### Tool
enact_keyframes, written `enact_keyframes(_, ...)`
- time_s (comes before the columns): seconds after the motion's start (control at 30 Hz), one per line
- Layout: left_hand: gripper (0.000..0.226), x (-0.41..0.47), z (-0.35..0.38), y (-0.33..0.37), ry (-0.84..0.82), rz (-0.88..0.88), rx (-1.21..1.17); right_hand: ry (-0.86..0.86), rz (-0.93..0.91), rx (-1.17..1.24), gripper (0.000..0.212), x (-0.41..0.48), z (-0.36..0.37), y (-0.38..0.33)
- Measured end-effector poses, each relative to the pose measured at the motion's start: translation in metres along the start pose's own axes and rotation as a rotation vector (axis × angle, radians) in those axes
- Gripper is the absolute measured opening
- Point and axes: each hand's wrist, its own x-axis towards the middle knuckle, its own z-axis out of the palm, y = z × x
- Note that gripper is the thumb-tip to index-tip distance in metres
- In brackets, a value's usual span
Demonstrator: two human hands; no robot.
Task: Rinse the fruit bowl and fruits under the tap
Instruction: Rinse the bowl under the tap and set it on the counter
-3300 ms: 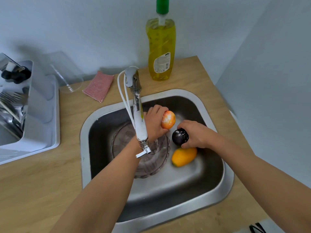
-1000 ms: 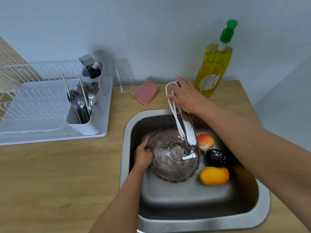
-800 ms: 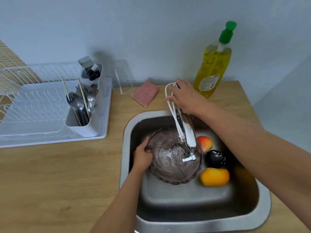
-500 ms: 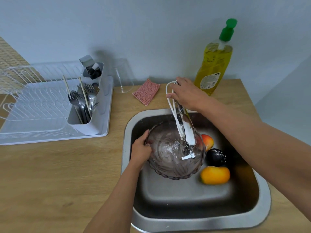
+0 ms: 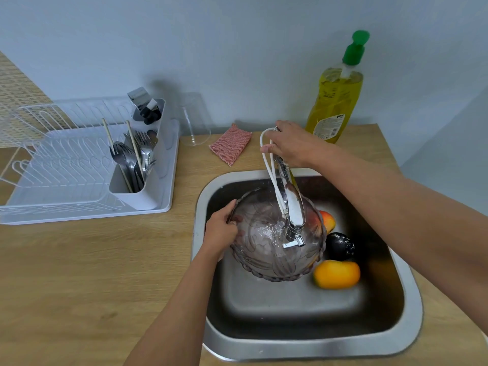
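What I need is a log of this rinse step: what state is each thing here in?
Tap: running, water splashing into the fruit bowl.
Fruit bowl: tilted under the spout, wet inside.
Left hand: grips the bowl's rim.
Right hand: holds the tap's top.
Red-yellow fruit: lying in the sink, partly behind the bowl.
Dark fruit: lying in the sink, wet.
Orange fruit: lying in the sink.
Soap bottle: upright, nearly full.

Wooden counter (image 5: 79,273) bears drying rack (image 5: 87,213), sponge (image 5: 230,143), soap bottle (image 5: 334,107).
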Motion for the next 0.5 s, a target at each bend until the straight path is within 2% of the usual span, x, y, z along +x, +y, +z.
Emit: enact_keyframes(0.5,0.066,-0.0017,-0.0039,0.0089,-0.015,-0.019,0.000,-0.023,-0.016,0.019,0.054,0.0063,-0.0061,0.0021)
